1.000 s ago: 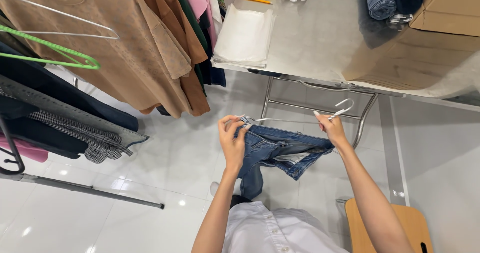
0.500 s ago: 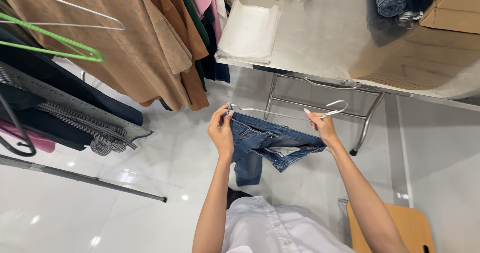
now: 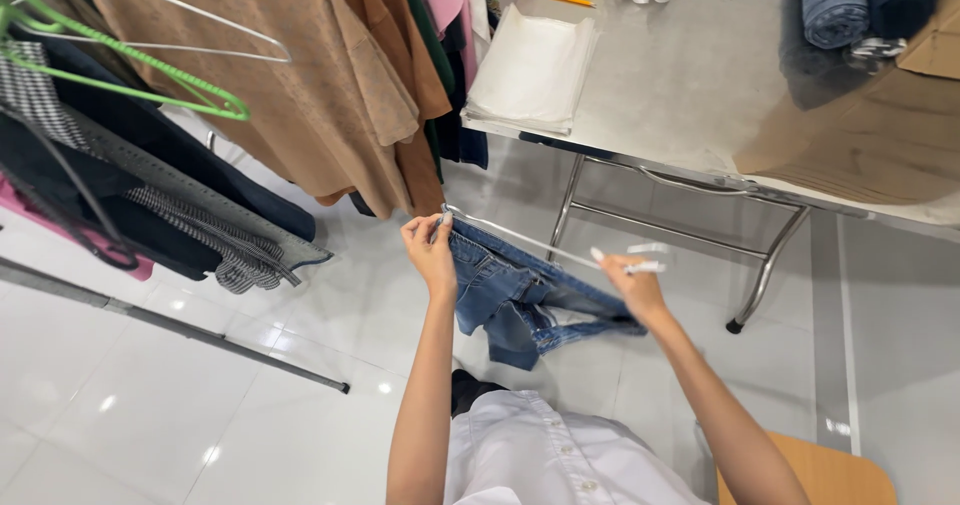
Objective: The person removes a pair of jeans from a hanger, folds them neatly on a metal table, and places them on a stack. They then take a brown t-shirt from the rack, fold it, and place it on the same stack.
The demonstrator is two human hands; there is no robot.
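A pair of blue denim jeans (image 3: 515, 295) hangs from a thin white clip hanger (image 3: 545, 247) held out in front of me. My left hand (image 3: 430, 250) pinches the hanger's left end together with the jeans' waistband. My right hand (image 3: 630, 283) grips the hanger's right end, near its clip. The jeans' legs droop below the bar, above the white tiled floor. My white shirt (image 3: 540, 455) shows at the bottom.
A clothes rack (image 3: 170, 320) on the left carries brown T-shirts (image 3: 330, 95), dark garments and a green hanger (image 3: 130, 65). A steel table (image 3: 690, 95) ahead holds a white folded stack (image 3: 530, 65), rolled jeans (image 3: 835, 5) and cardboard (image 3: 860, 135). A wooden stool (image 3: 830, 470) stands at bottom right.
Both hands have spread wider apart along the hanger, and the jeans now hang more stretched between them. The view has shifted slightly closer.
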